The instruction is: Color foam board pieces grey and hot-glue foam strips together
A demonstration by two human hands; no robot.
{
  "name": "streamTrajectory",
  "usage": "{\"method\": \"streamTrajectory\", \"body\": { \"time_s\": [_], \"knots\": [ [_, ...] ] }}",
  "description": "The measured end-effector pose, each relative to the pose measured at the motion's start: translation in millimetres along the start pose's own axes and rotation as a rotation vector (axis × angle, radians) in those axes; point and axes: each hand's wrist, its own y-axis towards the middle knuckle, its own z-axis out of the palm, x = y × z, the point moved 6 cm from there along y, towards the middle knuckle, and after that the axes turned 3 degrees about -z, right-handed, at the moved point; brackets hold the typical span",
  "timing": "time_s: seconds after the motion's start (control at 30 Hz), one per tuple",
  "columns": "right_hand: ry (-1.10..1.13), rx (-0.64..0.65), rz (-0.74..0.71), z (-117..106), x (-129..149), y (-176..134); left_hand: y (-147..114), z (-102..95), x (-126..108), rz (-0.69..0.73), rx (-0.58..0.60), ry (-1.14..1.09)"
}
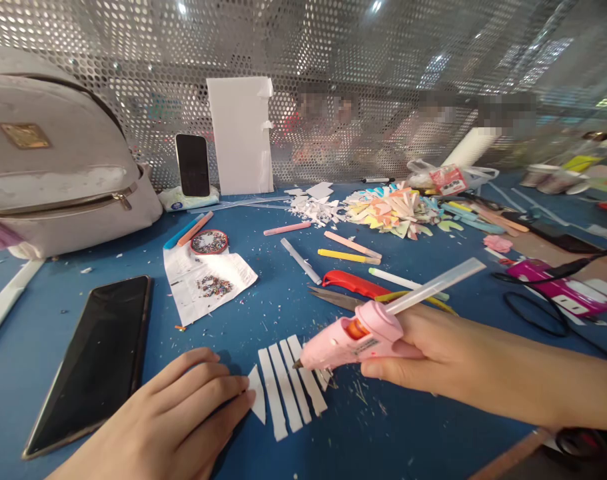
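Observation:
A pink hot glue gun (350, 337) with a clear glue stick jutting from its back is gripped in my right hand (428, 353). Its dark nozzle points down-left, over the row of white paper strips (282, 383); whether the tip touches them I cannot tell. These strips lie side by side on the blue table, slightly apart. My left hand (183, 413) rests on the table to their left, fingers stretched out, its fingertips touching the pointed white piece (257, 395) at the row's left end. The handle of the glue gun is mostly hidden by my right hand.
Scissors (340, 298), a red-handled cutter (356, 283) and several markers (348, 256) lie beyond the glue gun. Left are a dark phone (98, 353), glitter on white paper (213, 287) and a backpack (58, 160). Paper scraps (393, 210) and a pink power strip (558, 287) lie right.

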Motion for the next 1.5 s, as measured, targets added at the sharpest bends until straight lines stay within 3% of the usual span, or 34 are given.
{"method": "streamTrajectory", "body": {
  "time_s": [0.53,0.93,1.5],
  "knots": [
    [-0.022,-0.036,0.047,-1.0,-0.4,-1.7,-1.8,0.0,0.4,-0.009,-0.006,0.009],
    [-0.029,-0.017,-0.027,0.0,5.2,1.3,0.9,-2.4,0.9,0.017,0.001,0.019],
    [0.011,-0.057,-0.004,2.4,1.1,-2.8,-1.6,-0.7,1.3,0.016,0.006,0.031]
  ]
}}
